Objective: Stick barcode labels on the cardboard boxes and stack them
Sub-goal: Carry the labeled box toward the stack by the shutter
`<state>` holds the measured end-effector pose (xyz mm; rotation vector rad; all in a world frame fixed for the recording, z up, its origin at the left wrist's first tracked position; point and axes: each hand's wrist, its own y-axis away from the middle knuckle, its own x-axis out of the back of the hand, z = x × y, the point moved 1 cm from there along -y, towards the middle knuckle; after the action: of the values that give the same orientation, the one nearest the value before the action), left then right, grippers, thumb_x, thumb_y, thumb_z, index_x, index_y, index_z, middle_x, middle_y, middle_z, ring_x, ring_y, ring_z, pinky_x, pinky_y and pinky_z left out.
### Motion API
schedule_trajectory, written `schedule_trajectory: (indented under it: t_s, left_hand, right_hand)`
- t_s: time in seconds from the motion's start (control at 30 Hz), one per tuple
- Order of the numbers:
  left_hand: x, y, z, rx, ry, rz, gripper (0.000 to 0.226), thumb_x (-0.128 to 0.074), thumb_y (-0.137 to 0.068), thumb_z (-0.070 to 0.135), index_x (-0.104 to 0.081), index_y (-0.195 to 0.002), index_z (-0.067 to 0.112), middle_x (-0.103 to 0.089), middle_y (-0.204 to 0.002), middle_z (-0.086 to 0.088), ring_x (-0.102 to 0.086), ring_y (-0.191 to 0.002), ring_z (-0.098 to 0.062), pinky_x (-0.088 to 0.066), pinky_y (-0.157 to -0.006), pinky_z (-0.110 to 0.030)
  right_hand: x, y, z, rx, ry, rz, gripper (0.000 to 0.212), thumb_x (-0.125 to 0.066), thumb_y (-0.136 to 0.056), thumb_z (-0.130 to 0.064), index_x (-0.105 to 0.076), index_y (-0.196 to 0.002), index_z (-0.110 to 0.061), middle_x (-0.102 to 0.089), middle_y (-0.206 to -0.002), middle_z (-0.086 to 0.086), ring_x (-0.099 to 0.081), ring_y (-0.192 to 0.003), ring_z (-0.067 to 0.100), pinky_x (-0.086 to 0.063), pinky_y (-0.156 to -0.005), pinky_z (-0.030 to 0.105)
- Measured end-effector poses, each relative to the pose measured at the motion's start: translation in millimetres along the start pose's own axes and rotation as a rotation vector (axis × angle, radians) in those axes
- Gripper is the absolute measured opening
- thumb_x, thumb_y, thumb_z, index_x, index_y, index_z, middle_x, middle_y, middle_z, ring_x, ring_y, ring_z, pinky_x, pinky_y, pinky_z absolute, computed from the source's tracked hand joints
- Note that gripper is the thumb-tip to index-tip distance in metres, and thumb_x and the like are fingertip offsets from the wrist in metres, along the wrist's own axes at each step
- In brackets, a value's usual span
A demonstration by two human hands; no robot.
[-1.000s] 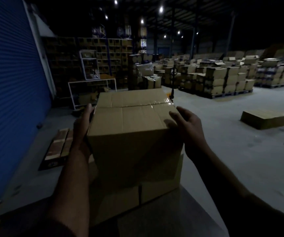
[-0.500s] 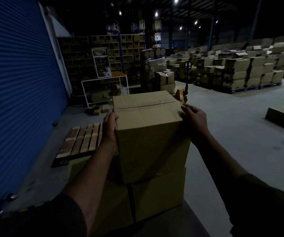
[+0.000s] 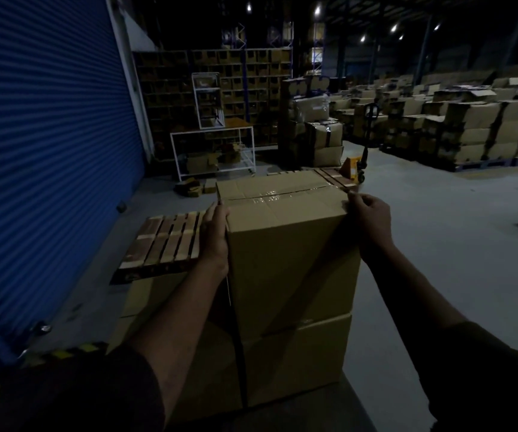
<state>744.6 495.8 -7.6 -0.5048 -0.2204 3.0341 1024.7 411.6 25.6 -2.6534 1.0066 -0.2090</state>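
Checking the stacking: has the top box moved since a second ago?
Yes. The top box has come down onto the lower box; the gap between them has closed.

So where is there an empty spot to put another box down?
Bare concrete floor lies open right of the top box, between the right hand and the pallet rows. The wooden pallet beside the left hand shows bare slats too. It is crowded ahead by the white rack and pallet jack.
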Motion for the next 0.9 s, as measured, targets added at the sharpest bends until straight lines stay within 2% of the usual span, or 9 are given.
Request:
schedule_trajectory:
  t_s: [0.07,0.17,0.27,0.33,0.43,0.57,0.63,0.7,0.9]
  left_hand:
    - [2,7,7,-0.047,-0.079,-0.002,0.078,-0.067,-0.085,0.059,-0.052,-0.151,0.020,-0.058,-0.148,-0.014,-0.059,-0.129,-0.034,-0.052,-0.101,-0.050]
    - [9,9,13,-0.150,-0.164,0.036,0.065,-0.062,-0.100,0.052,-0.046,-0.157,0.026,-0.053,-0.151,0.003,-0.053,-0.133,-0.017,-0.049,-0.098,-0.031]
    - [20,16,22,-0.263,-0.235,0.015,0.066,-0.063,-0.097,0.052,-0.046,-0.156,0.027,-0.049,-0.158,0.000,-0.049,-0.142,-0.017,-0.045,-0.113,-0.036]
    - [31,26,27,-0.308,-0.268,-0.006,0.060,-0.064,-0.098,0.049,-0.049,-0.152,0.028,-0.049,-0.158,0.002,-0.047,-0.145,-0.015,-0.043,-0.118,-0.040]
    - [53,51,36,-0.371,-0.299,-0.005,0.056,-0.067,-0.095,0.050,-0.054,-0.145,0.029,-0.051,-0.156,0.005,-0.045,-0.146,-0.013,-0.041,-0.121,-0.042]
    - [94,90,51,-0.412,-0.349,0.072,0.049,-0.069,-0.094,0.049,-0.057,-0.138,0.031,-0.057,-0.145,0.010,-0.054,-0.136,-0.006,-0.049,-0.113,-0.040]
    - [123,110,59,-0.438,-0.400,0.121,0.045,-0.068,-0.095,0.047,-0.057,-0.135,0.031,-0.058,-0.139,0.018,-0.056,-0.129,0.004,-0.051,-0.107,-0.029]
    - [161,131,67,-0.432,-0.474,0.199,0.041,-0.068,-0.098,0.046,-0.057,-0.136,0.033,-0.057,-0.137,0.023,-0.055,-0.123,0.011,-0.049,-0.098,-0.019]
    - [296,194,105,-0.491,-0.661,0.516,0.038,-0.071,-0.097,0.044,-0.062,-0.130,0.028,-0.061,-0.130,0.015,-0.055,-0.120,0.008,-0.046,-0.096,-0.010]
  right_hand:
    - [-4,4,-6,0.168,0.221,0.085,0.030,-0.057,-0.101,-0.028,-0.068,-0.126,-0.014,-0.071,-0.117,0.002,-0.066,-0.094,0.005,-0.054,-0.080,0.023]
    - [-12,14,-13,0.382,0.439,0.133,0.034,-0.063,-0.096,-0.026,-0.065,-0.129,-0.019,-0.069,-0.126,0.004,-0.068,-0.103,0.012,-0.058,-0.092,0.037]
    - [-26,44,-22,0.549,0.521,0.100,0.034,-0.063,-0.094,-0.025,-0.064,-0.128,-0.021,-0.064,-0.135,0.004,-0.058,-0.126,0.020,-0.040,-0.115,0.050]
    - [-37,73,-32,0.629,0.552,0.057,0.035,-0.065,-0.095,-0.020,-0.063,-0.129,-0.022,-0.059,-0.142,0.003,-0.043,-0.140,0.018,-0.033,-0.119,0.052]
    - [-65,122,-51,0.664,0.464,-0.085,0.040,-0.067,-0.092,-0.010,-0.064,-0.131,-0.019,-0.056,-0.145,0.004,-0.031,-0.139,0.006,-0.037,-0.117,0.047]
    - [-117,186,-68,0.696,0.370,-0.268,0.033,-0.065,-0.090,-0.018,-0.069,-0.123,-0.016,-0.065,-0.132,0.004,-0.060,-0.121,0.015,-0.053,-0.100,0.036]
    - [-146,215,-71,0.692,0.331,-0.350,0.029,-0.066,-0.092,-0.019,-0.070,-0.121,-0.019,-0.068,-0.126,0.000,-0.064,-0.111,0.014,-0.056,-0.092,0.035]
    - [-181,247,-75,0.689,0.286,-0.434,0.025,-0.065,-0.095,-0.022,-0.069,-0.120,-0.023,-0.067,-0.124,-0.004,-0.062,-0.110,0.010,-0.056,-0.090,0.035]
    - [-283,344,-101,0.634,0.064,-0.657,0.024,-0.065,-0.096,-0.024,-0.070,-0.119,-0.025,-0.071,-0.114,-0.011,-0.062,-0.098,-0.001,-0.053,-0.080,0.021]
